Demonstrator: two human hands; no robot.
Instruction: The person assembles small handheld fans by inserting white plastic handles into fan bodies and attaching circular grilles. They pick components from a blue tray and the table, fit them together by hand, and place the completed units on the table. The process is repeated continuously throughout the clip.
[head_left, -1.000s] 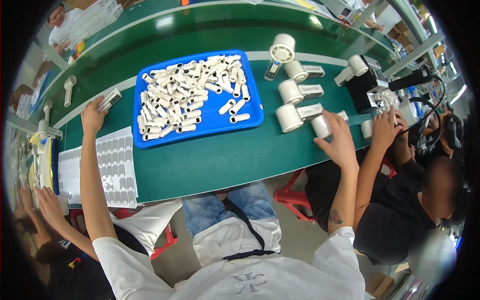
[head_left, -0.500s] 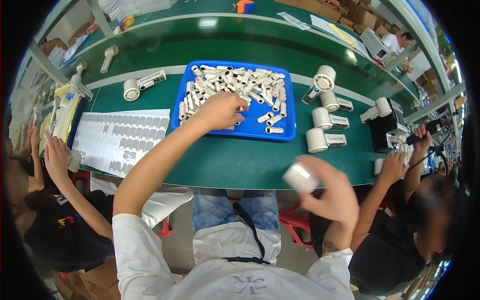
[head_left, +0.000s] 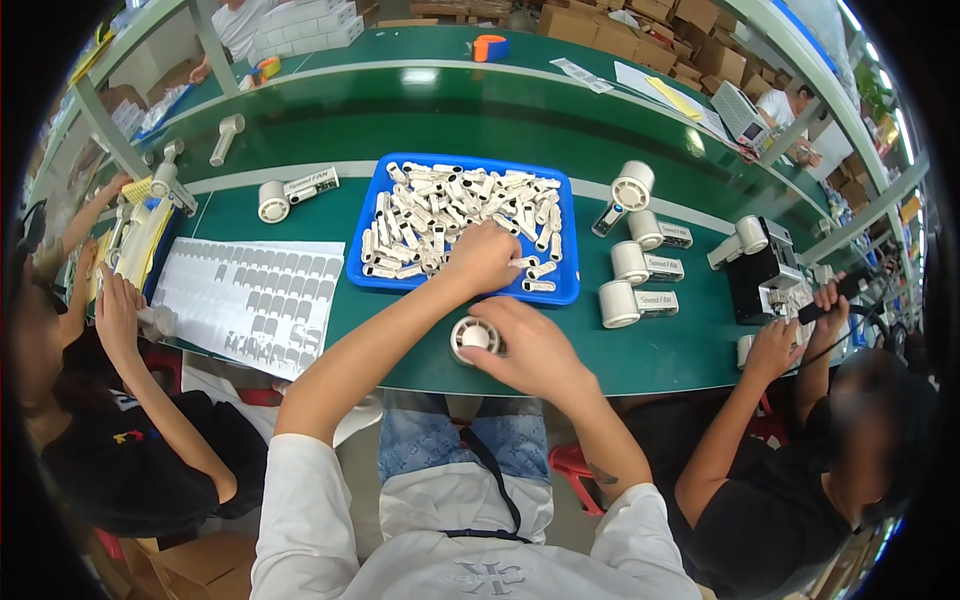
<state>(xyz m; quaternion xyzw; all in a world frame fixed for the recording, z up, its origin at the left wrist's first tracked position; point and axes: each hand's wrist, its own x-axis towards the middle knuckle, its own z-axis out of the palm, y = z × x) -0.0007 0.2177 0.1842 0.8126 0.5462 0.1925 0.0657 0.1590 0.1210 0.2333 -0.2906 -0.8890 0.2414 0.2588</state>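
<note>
My right hand (head_left: 535, 350) is closed around a round white fan head (head_left: 474, 338) at the front edge of the green table, its slotted grille facing up. Whether a handle is attached is hidden under the hand. My left hand (head_left: 484, 258) reaches over the near right part of a blue tray (head_left: 440, 288). Below it lie many small white elongated parts (head_left: 430, 215) with dark ends. Its fingers point down among these parts and are mostly hidden, so a grip on one cannot be made out.
Several white handheld fans (head_left: 620, 304) lie at the right, one more (head_left: 275, 201) at the left. A sheet of grey labels (head_left: 250, 300) lies left of the tray. A black box (head_left: 765, 285) stands far right. Co-workers' hands (head_left: 775, 348) work on both sides.
My right hand has brought the fan head leftward from the table's right front edge to below the tray. The left hand has shifted right and lower over the parts. The view has tilted slightly.
</note>
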